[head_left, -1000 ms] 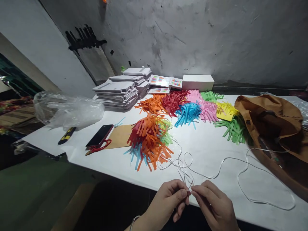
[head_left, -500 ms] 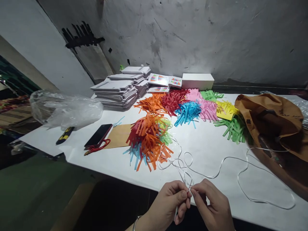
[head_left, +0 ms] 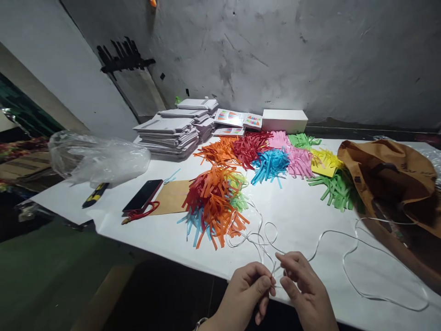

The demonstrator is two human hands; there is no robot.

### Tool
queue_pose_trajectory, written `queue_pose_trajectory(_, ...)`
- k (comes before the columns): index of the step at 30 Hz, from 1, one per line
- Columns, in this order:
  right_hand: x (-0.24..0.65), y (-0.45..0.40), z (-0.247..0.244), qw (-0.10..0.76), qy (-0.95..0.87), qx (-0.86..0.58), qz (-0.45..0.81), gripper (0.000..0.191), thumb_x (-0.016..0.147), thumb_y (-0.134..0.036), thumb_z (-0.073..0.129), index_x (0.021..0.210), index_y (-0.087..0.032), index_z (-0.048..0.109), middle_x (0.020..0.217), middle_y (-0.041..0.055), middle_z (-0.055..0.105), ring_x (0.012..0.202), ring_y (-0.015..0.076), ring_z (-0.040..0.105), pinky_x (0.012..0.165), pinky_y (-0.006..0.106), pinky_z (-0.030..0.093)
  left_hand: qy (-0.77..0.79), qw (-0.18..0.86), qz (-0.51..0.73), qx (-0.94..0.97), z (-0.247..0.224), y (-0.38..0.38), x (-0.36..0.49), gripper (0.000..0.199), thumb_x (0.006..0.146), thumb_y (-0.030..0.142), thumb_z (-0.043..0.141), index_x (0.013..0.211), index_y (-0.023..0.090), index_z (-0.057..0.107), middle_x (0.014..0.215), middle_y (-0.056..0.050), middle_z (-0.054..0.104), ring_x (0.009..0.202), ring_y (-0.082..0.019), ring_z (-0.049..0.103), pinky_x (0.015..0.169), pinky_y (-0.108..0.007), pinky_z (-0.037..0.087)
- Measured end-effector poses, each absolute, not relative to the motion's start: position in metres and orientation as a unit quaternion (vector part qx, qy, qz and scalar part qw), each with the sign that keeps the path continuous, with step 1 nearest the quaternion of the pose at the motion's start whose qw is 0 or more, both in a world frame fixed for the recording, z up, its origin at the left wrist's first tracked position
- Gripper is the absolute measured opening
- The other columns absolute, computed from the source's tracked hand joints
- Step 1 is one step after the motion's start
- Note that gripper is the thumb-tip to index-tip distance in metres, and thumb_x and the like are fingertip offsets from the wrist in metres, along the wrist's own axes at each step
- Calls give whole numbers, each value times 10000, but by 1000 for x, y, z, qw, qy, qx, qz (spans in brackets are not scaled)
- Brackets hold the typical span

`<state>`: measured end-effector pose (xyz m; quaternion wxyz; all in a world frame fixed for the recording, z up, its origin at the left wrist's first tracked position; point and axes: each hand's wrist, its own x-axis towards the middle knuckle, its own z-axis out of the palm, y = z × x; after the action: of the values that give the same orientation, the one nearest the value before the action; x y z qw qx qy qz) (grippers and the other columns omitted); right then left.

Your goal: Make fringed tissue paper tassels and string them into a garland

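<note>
My left hand (head_left: 250,294) pinches a thin white ribbon string (head_left: 264,255) between thumb and forefinger at the table's front edge. Just to its right, my right hand (head_left: 305,289) has its thumb and fingers apart, close to the string. I cannot make out whether a strand touches those fingers. Loops of the string lie on the table in front of both hands, and a long length curves away to the right. Beyond the loops is a heap of orange and red paper tassels (head_left: 215,202), with light green and pale blue fringe under it.
More tassels (head_left: 272,165) lie farther back, before a white box (head_left: 285,121) and stacked flat white packs (head_left: 172,133). At left are a phone (head_left: 143,196), a utility knife (head_left: 95,195) and a plastic bag (head_left: 99,154). A brown bag (head_left: 389,184) stands at right.
My right hand has opened and drawn slightly away from my left, where both were pinching together before. My left hand stays closed on the string. The view has shifted slightly.
</note>
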<state>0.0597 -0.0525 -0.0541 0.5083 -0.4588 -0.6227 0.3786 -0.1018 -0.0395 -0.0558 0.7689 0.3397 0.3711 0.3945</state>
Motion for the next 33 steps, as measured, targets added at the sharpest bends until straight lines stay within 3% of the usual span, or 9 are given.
queue_pose_trajectory(5,62,-43,-41,489,-641,-441,394,269,975,-312,540,746,-207,636,742,10,546,690,142,570,623,240,470,344,784,366,363,-61,-31,-96,447,747,546,766,783,123,627,629,-3,622,333,-14,366,316,-164,202)
queue_pose_trajectory(10,79,-13,-30,643,-445,-489,387,197,887,-373,690,816,-196,641,834,6,536,638,99,473,528,207,429,402,701,396,436,-58,-11,-109,420,764,529,738,701,123,647,529,42,505,390,-28,275,394,-193,155)
queue_pose_trajectory(18,151,17,-4,788,-248,-451,338,281,698,-367,868,801,-175,692,745,-14,560,550,50,457,435,149,382,532,504,430,527,-59,33,-171,373,858,520,623,757,163,663,619,6,588,492,-102,438,479,-213,326)
queue_pose_trajectory(21,156,14,4,798,-269,-448,300,264,697,-354,870,792,-182,694,809,-3,583,566,49,475,420,145,378,544,400,399,621,-49,42,-179,305,862,451,618,976,198,745,1015,-102,729,937,-257,646,835,-359,509)
queue_pose_trajectory(23,143,10,7,776,-312,-452,311,240,736,-363,843,800,-185,695,889,14,604,564,49,493,411,155,385,514,366,386,673,-36,39,-166,412,865,399,623,1238,231,675,1370,-120,603,1311,-325,483,1120,-478,352)
queue_pose_trajectory(26,111,6,10,690,-407,-457,388,209,832,-390,755,857,-190,701,982,55,654,514,54,494,382,188,376,415,426,368,715,-14,23,-121,743,843,378,691,1508,235,392,1582,-130,357,1456,-325,304,1206,-496,231)
queue_pose_trajectory(29,96,5,14,591,-518,-465,408,215,900,-409,667,907,-201,723,930,69,696,596,118,572,481,244,467,301,519,344,723,-5,12,-70,892,801,343,752,1549,187,291,1434,-186,524,1257,-313,537,1068,-442,433)
queue_pose_trajectory(31,109,4,20,583,-568,-484,323,225,901,-421,658,889,-213,743,921,73,706,827,195,645,708,313,535,274,557,294,727,-10,14,-47,590,923,285,573,1483,179,420,1018,-111,725,845,-220,677,787,-333,542)
queue_pose_trajectory(33,137,3,25,622,-561,-498,222,229,873,-438,684,859,-220,752,948,84,711,1039,257,626,894,374,498,280,525,245,766,-21,23,-39,390,966,216,437,1319,209,602,793,-44,723,659,-168,645,643,-257,490)
